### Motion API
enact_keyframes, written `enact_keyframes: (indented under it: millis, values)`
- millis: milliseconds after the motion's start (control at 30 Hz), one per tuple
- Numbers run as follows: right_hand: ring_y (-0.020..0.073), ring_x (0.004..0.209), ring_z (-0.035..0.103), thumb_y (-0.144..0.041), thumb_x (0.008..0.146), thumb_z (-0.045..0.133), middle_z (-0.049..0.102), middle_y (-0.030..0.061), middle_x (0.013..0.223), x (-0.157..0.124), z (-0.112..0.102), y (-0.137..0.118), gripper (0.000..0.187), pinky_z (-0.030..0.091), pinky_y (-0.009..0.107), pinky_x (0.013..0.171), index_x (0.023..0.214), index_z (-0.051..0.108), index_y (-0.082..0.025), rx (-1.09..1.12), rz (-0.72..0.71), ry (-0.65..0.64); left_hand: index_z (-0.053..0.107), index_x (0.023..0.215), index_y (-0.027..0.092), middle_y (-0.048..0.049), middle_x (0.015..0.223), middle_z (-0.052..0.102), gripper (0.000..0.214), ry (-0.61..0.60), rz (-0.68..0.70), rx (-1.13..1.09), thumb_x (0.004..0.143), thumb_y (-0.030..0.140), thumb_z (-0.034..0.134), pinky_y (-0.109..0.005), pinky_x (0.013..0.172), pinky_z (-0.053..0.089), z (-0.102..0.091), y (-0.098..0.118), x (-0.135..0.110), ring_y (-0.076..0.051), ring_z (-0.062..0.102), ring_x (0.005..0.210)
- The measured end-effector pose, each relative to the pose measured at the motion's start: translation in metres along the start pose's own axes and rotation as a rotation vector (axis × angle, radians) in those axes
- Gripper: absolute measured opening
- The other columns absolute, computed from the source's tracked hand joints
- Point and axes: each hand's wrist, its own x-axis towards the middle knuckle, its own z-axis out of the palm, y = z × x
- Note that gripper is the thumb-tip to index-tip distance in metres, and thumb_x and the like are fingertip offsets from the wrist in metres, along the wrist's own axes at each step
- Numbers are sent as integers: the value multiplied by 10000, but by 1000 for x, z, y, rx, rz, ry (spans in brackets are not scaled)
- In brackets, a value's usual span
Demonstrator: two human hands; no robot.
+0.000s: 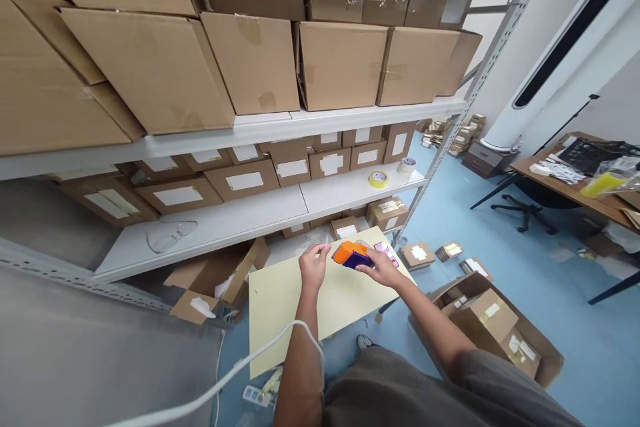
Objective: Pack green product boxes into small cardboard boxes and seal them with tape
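Over a pale yellow tabletop [280, 300], my right hand [384, 269] is closed around a small orange and dark-blue box-like thing [351, 254], gripping its right end. The exact kind does not show. My left hand [313, 268] is raised just left of it, thumb and fingertips pinched together. Whatever may be between those fingertips is too small to make out. A phone-like thing with a pinkish screen [387, 251] lies on the tabletop behind my right hand, partly covered by it.
A metal shelf [240, 203] with cardboard boxes, tape rolls [379, 179] and glasses [171, 236] stands ahead. An open carton [220, 280] is at the left, a large box of cartons [545, 353] at the right. A white cable [235, 370] crosses my left arm.
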Motion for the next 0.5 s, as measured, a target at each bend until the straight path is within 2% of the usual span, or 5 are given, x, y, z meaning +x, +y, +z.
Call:
enact_keyframes:
  millis: [100,200,367,433,500]
  values:
    - [351,1232,745,-510,1059,676,756,149,1439,18,-7,8,336,574,413,1002,1245,732,-235,-35,17,-23,864,920,247,-101,1010,835,354,138,47,56,983,527,657,-427,997,617,5,0,8,-293,779,1020]
    - [340,1204,748,-488,1047,698,711,146,1516,35,-18,22,323,567,402,992,1241,734,-233,-60,7,-45,867,976,248,-115,1058,826,379,301,98,125,1035,492,584,-444,1080,586,5,5,24,-291,770,1067]
    - [350,1276,706,-391,1053,666,725,169,1460,63,-28,51,321,547,440,1063,1318,708,-213,-71,-6,-40,877,1054,237,-112,1176,836,362,118,104,118,1004,529,669,-449,1137,579,5,11,58,-307,767,1182]
    - [362,1299,690,-381,1067,651,732,189,1429,80,-28,63,342,528,470,1106,1357,689,-202,-115,-9,-22,842,1250,227,-130,1376,792,450,101,72,121,994,564,693,-455,1206,536,12,7,66,-319,722,1324]
    - [373,1280,687,-375,1080,642,752,207,1364,102,-28,75,362,498,505,1146,1390,671,-190,-173,4,-1,651,1569,204,-171,1600,655,716,139,-31,120,966,579,742,-453,1207,536,20,0,69,-328,699,1384]
